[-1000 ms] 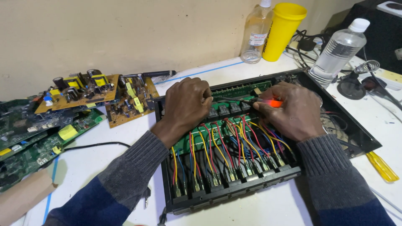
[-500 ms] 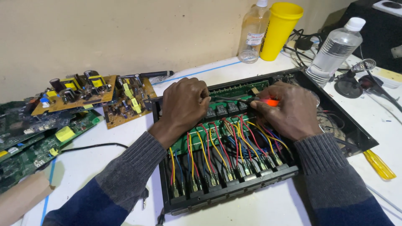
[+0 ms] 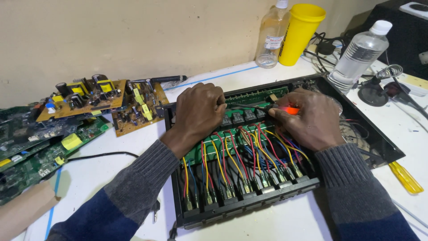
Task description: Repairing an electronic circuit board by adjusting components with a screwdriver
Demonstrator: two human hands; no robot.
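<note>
An open black electronics chassis lies on the white table, with a green circuit board and rows of red, yellow and blue wires running to terminals at its front. My left hand rests curled on the board's left part. My right hand grips a screwdriver with a red-orange handle, its dark shaft pointing left toward my left hand's fingers. The tip is hidden by my left hand.
Brown circuit boards and green boards lie at the left. A yellow cup, a clear bottle and a water bottle stand at the back. A yellow-handled screwdriver lies at the right, near a soldering stand.
Both hands stay on the chassis in nearly the same pose. The view has shifted slightly, and the right hand with the screwdriver has edged a little left.
</note>
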